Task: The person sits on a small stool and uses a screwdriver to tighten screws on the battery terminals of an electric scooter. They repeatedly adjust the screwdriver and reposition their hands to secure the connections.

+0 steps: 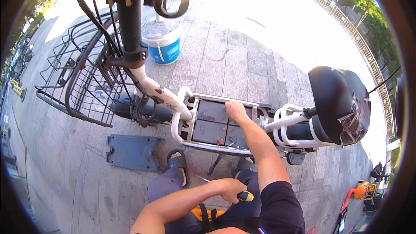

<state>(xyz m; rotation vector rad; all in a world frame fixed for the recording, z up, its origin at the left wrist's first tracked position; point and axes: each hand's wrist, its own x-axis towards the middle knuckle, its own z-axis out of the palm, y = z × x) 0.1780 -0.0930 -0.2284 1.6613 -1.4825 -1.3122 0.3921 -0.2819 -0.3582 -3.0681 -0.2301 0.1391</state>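
My left hand [229, 189] is closed around a screwdriver [245, 196] with a yellow and black handle, held over my lap. Its thin shaft points to the left, toward my sandal. Ahead of it, my right hand [235, 112] is closed at the far edge of a group of dark battery blocks [211, 112]. What its fingers grip, if anything, is hidden. The blocks sit in the white frame tray of an electric bike [185, 117], and small red spots show at their near side.
A grey plastic cover [133, 152] lies on the paving beside my sandal [177, 164]. The bike's wire basket [89, 76] and handlebar stem [129, 21] rise at the left. Its black seat [336, 99] stands at the right. Behind the stem is a blue and white bucket [164, 45].
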